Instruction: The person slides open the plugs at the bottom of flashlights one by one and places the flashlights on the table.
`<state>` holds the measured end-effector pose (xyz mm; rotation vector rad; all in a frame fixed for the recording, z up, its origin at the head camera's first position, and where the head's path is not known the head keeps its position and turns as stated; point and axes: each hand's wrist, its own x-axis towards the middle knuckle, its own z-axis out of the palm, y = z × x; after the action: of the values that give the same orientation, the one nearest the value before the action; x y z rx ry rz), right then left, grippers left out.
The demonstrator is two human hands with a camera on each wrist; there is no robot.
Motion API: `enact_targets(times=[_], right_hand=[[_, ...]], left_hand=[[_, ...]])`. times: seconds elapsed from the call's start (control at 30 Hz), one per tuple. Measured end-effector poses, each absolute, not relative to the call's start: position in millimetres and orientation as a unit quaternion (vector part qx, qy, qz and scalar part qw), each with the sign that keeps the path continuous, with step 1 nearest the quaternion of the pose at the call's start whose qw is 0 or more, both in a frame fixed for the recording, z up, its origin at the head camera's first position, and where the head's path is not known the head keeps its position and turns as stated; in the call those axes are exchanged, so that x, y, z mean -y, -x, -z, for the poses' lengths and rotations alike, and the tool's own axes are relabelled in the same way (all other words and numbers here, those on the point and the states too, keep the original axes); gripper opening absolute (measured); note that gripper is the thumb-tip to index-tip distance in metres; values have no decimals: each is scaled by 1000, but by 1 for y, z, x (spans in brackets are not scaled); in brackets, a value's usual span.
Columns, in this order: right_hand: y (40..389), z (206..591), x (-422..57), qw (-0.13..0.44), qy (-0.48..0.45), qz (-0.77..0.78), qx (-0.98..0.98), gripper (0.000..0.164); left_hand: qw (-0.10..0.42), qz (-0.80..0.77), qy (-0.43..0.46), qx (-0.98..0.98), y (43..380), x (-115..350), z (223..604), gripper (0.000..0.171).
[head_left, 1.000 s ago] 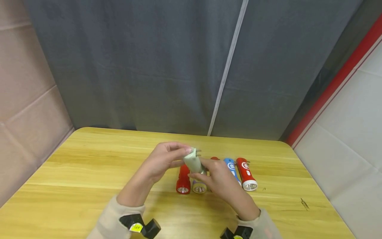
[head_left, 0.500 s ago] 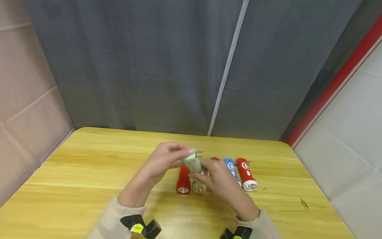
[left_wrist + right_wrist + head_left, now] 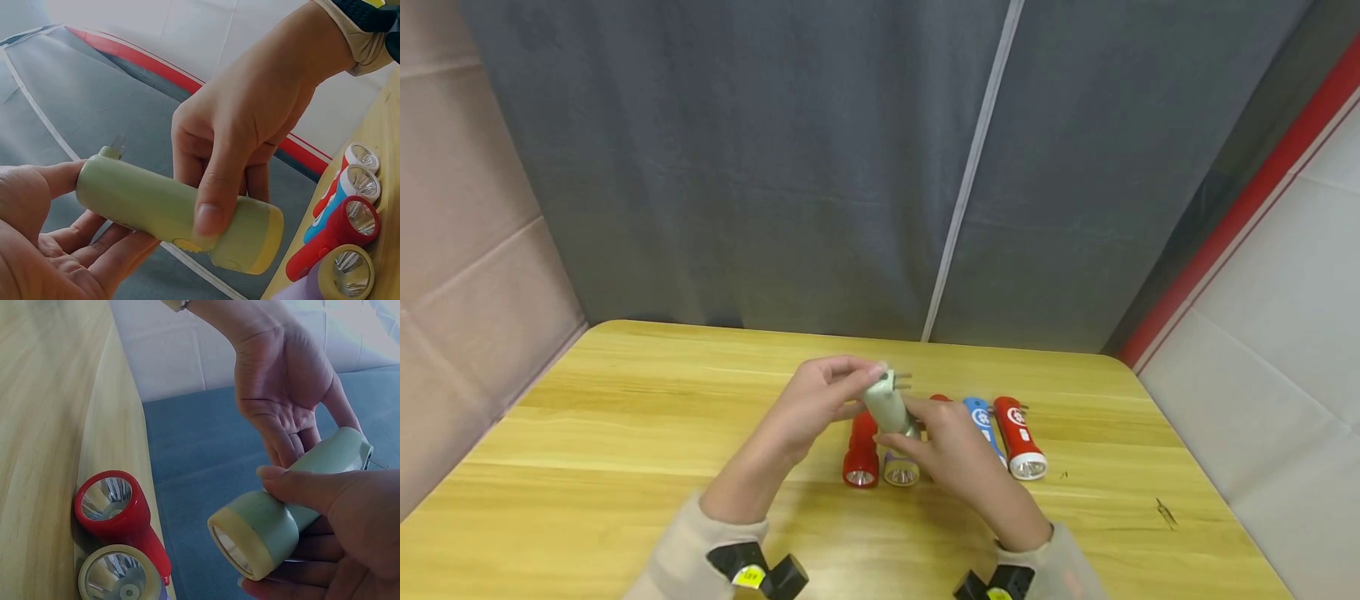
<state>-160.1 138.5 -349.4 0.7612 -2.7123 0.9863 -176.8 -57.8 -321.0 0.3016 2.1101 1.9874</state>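
A pale green flashlight (image 3: 886, 408) with a yellow-rimmed head is held tilted above the table between both hands. Two metal plug prongs (image 3: 119, 145) stick out at its tail end. My left hand (image 3: 808, 404) has its thumb at that tail end and its fingers under the body. My right hand (image 3: 958, 442) grips the flashlight near its head, thumb across the side by the yellow switch in the left wrist view. The lens (image 3: 232, 550) faces down and away from the left hand in the right wrist view.
Behind and below the hands lies a row of flashlights on the wooden table (image 3: 625, 433): a red one (image 3: 861, 458), a purple one with a yellow rim (image 3: 901, 471), another red one (image 3: 939, 397) mostly hidden, a blue one (image 3: 980, 417) and a red-and-white one (image 3: 1019, 433). A grey curtain (image 3: 775, 167) hangs behind.
The tail of the green flashlight has turned slightly in the fingers, and its end face shows more. The left hand has shifted a little; the right hand stays about where it was.
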Motion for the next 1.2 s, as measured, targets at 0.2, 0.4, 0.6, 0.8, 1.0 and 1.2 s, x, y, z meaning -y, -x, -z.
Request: enact_targets(times=[0.2,0.4,0.6,0.8,1.0,1.2], right_hand=[[160,351,-138,73,-242,-339,906,19],[158,350,-139,69,-232,-348,906,25],[159,348,-135,56,-223,-365,902,28],[157,350,-125,28,-216,-378,900,34],[154,352,-112,31,-230,-381,895,40],[145,357,-94,32,-231,-368,900,43]], left_hand=[[109,-664,-101,-732,175,56,320,39],[98,-636,-107,-758,174,58,321,50],[81,-633,-90,-765,176,58,323,55],[67,-624,-69,-775,178,68,322,51],[55,-598,-47,-798,177,86,319,58],[57,-582,-39,-810,176,102,319,60]])
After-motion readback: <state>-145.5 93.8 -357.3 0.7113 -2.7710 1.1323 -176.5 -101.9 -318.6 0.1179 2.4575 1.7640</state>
